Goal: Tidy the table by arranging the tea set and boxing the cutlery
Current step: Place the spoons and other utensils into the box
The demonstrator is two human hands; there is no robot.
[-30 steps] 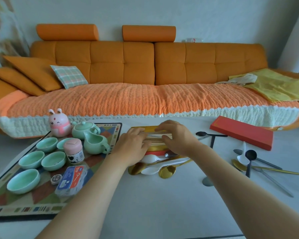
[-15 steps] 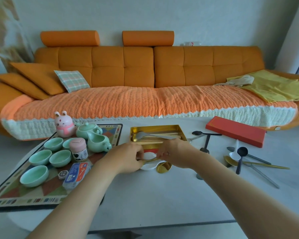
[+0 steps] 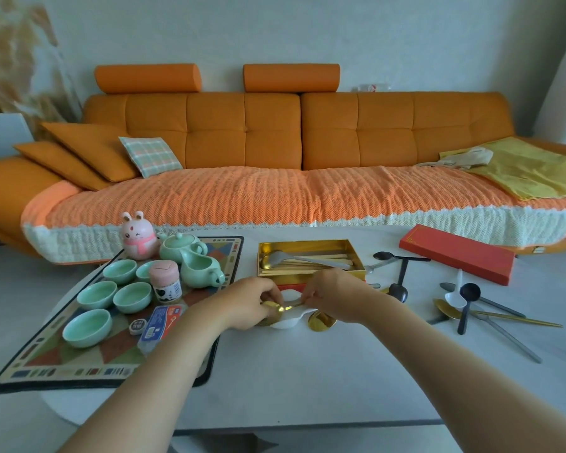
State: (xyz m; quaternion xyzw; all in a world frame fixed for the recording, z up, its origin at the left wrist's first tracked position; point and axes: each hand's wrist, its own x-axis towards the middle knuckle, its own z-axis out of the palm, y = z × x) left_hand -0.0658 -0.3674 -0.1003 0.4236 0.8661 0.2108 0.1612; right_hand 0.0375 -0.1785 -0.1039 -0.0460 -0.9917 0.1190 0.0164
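gold spoon (image 3: 276,310) now lifted — pinched between left hand (image 3: 247,304) and right hand (image 3: 335,294).

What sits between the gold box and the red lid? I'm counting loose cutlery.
The head view shows black spoons and a silver spoon between the gold box and red lid.

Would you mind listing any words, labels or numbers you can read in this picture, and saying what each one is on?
None can be read.
Blue and red packet on the mat: printed label, too blurred to read.
Pink-lidded jar: black and white label, print too small to read.
Small round token beside the packet: dark marks, unreadable.
Red lid: a thin gold corner line, no text visible.
Gold box: no text visible.
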